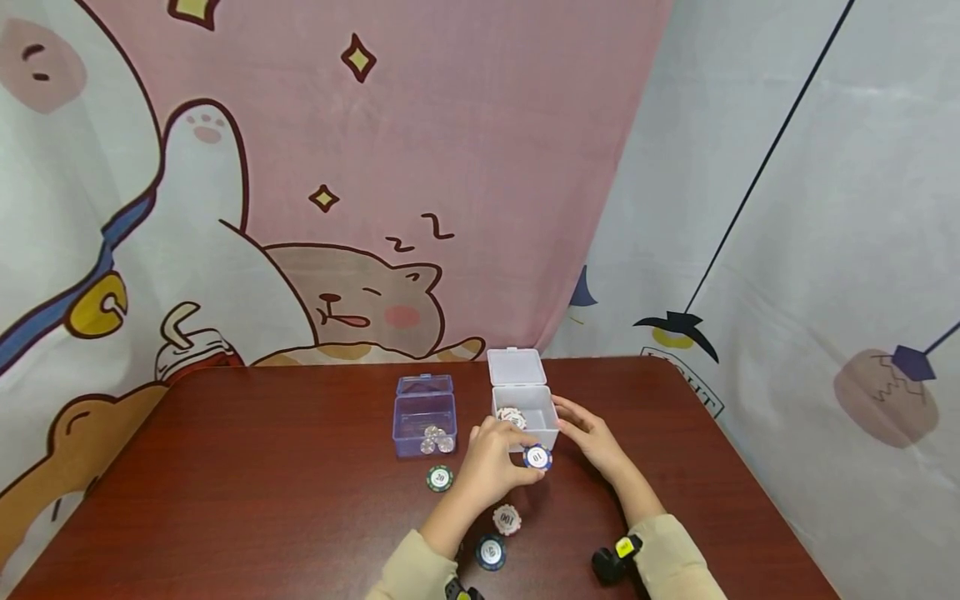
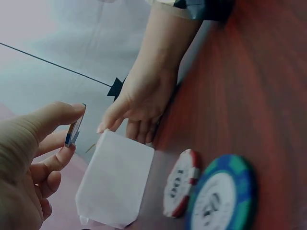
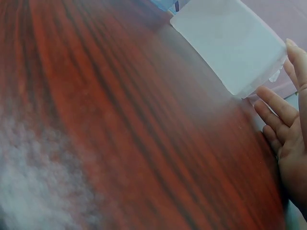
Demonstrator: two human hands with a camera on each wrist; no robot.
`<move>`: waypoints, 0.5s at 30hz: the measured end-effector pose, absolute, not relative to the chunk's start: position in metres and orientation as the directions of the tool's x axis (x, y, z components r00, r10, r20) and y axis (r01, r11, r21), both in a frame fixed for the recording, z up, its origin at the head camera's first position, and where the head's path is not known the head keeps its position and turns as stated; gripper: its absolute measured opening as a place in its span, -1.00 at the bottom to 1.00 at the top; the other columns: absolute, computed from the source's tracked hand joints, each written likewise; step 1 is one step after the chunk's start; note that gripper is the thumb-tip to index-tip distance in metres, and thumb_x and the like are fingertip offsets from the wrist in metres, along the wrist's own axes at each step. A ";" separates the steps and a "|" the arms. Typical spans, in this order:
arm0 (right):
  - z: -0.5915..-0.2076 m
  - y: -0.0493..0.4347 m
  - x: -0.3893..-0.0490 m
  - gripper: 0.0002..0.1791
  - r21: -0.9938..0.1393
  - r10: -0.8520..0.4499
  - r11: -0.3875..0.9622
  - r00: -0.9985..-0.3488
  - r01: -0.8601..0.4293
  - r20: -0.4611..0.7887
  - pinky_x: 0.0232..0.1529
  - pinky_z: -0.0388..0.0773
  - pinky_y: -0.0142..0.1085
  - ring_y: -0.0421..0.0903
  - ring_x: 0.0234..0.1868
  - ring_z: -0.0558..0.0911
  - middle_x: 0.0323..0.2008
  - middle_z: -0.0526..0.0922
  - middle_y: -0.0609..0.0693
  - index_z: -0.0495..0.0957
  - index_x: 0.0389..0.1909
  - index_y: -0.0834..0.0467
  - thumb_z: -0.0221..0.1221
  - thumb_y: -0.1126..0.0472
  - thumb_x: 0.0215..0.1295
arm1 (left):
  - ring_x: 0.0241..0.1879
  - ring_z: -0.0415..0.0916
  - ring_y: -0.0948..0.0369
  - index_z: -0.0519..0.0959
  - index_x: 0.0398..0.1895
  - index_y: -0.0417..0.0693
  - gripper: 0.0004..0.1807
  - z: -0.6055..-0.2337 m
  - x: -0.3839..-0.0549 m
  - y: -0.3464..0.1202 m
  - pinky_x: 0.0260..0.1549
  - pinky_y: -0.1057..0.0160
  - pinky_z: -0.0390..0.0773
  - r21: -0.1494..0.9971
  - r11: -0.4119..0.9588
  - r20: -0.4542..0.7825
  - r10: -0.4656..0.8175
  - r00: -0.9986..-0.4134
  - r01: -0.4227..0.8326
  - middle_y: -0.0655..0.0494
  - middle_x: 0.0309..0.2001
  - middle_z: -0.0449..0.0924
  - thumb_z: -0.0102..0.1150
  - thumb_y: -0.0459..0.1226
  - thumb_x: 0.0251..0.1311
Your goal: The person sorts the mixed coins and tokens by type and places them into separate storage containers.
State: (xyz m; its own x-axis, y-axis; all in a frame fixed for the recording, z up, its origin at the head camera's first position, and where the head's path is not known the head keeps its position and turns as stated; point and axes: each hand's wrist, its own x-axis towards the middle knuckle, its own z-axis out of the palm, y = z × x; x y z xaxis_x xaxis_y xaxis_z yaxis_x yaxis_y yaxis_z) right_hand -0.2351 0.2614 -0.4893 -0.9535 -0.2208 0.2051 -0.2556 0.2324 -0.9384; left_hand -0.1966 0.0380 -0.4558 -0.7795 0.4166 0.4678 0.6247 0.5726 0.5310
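My left hand [image 1: 487, 467] pinches a blue-and-white poker chip [image 1: 537, 457] marked 10 between thumb and fingers, held just over the front of a translucent white box [image 1: 542, 405]. In the left wrist view that chip [image 2: 75, 128] is seen nearly edge-on. The box stands with its lid raised at the back, and white-patterned chips [image 1: 512, 416] lie inside, partly hidden. At the box's right side is my right hand [image 1: 595, 440], its extended fingers touching the wall. The right wrist view shows the thumb and fingers [image 3: 276, 106] spread at the box's corner.
A blue translucent box [image 1: 424, 412] with an open lid and several clear gems [image 1: 437, 440] stands to the left. On the dark red table [image 1: 262, 483] lie a green 20 chip [image 1: 439, 477], a red-and-white 100 chip [image 1: 507, 519] and a blue-green chip [image 1: 491, 552].
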 end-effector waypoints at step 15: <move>-0.489 0.262 -0.234 -0.49 -0.941 -0.211 0.240 -0.959 -0.238 0.189 0.00 0.42 -0.32 0.23 0.15 0.44 0.15 0.46 0.35 0.30 0.32 0.33 0.08 0.34 0.38 | -0.23 0.37 0.19 0.74 -0.23 -0.07 -0.58 -0.446 -0.217 0.036 -0.26 0.18 0.27 0.599 0.561 0.506 0.288 -0.813 0.571 0.12 -0.26 0.65 0.55 -0.15 -0.27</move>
